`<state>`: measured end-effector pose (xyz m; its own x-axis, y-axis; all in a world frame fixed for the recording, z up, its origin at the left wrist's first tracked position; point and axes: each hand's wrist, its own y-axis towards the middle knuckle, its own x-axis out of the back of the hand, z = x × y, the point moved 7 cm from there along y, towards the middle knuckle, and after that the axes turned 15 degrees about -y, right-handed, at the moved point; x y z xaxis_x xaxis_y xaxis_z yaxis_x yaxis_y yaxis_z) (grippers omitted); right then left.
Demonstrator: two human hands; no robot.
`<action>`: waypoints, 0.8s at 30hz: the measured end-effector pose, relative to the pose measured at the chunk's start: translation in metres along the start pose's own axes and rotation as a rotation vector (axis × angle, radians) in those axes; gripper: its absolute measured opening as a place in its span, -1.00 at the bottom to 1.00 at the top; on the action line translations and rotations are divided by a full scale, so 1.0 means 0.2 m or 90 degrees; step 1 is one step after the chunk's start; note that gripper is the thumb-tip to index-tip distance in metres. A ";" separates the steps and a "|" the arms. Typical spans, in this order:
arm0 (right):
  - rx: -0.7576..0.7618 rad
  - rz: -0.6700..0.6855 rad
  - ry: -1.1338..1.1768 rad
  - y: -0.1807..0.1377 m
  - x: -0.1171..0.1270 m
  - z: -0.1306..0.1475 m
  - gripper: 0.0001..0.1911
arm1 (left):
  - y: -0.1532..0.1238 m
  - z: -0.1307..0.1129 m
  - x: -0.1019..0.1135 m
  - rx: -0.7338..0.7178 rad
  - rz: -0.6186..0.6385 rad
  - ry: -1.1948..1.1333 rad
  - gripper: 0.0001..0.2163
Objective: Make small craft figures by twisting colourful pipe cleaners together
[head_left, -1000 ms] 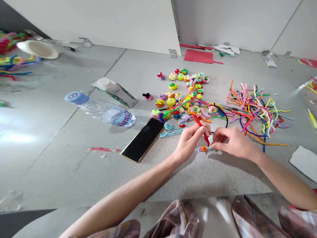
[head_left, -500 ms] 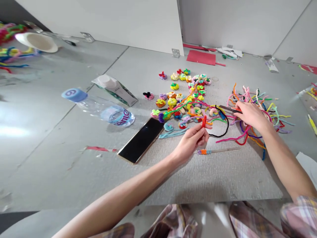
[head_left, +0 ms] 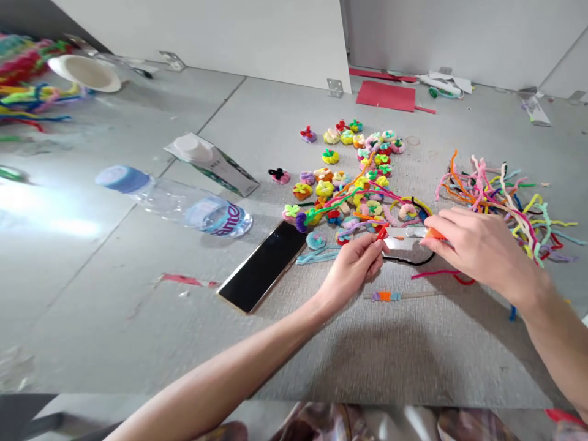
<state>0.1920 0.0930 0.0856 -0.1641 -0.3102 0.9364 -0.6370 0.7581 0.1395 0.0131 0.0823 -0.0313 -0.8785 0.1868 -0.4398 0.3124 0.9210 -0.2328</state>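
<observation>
My left hand (head_left: 356, 263) pinches a short folded red pipe cleaner (head_left: 382, 233) between thumb and fingers. My right hand (head_left: 473, 245) is closed around orange-handled scissors (head_left: 416, 233), whose pale blades point left and reach the red piece. Its fingers hide much of the handle. Beneath and behind my hands curve a black pipe cleaner (head_left: 411, 263) and several long coloured ones. A thin stick wrapped in purple, orange and blue (head_left: 386, 296) lies in front of them. Behind my left hand are small pipe-cleaner flowers (head_left: 324, 188) in many colours.
A black phone (head_left: 264, 266) lies left of my left hand. Further left lie a water bottle (head_left: 172, 199) and a drink carton (head_left: 214, 162). Loose pipe cleaners (head_left: 500, 190) are heaped behind my right hand. Red card (head_left: 386, 96) lies by the back panel.
My right hand has moved left and slightly down with the scissors, away from the loose heap, bringing the blades to the red pipe cleaner. My left hand keeps its pinch.
</observation>
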 end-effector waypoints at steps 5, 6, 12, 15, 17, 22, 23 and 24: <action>0.006 0.002 -0.030 0.00 0.01 0.04 -0.83 | -0.01 -0.02 -0.01 -0.006 0.005 0.072 -0.66; 0.007 0.000 -0.031 0.00 0.01 0.04 -0.83 | -0.01 -0.02 -0.01 -0.008 0.005 0.084 -0.67; -0.020 -0.012 -0.043 0.00 0.02 0.08 -0.82 | -0.02 -0.02 -0.01 -0.018 0.016 0.171 -0.66; -0.040 -0.005 -0.042 0.00 0.01 0.13 -0.83 | -0.03 -0.02 -0.03 -0.018 0.020 0.183 -0.65; -0.052 -0.004 -0.042 0.00 0.00 0.16 -0.83 | -0.03 -0.02 -0.03 -0.021 0.023 0.193 -0.64; -0.068 -0.021 -0.056 0.00 0.00 0.19 -0.80 | -0.04 -0.02 -0.02 -0.009 0.010 0.212 -0.63; -0.068 -0.029 -0.057 -0.01 0.00 0.19 -0.80 | -0.04 -0.03 -0.02 -0.022 0.002 0.231 -0.63; -0.069 -0.039 -0.058 -0.01 0.01 0.19 -0.80 | -0.04 -0.04 -0.01 -0.046 -0.006 0.257 -0.64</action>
<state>0.1639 0.0697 0.0748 -0.1978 -0.4043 0.8930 -0.5632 0.7925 0.2341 0.0095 0.0768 -0.0205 -0.9570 0.2840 -0.0594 0.2901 0.9422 -0.1679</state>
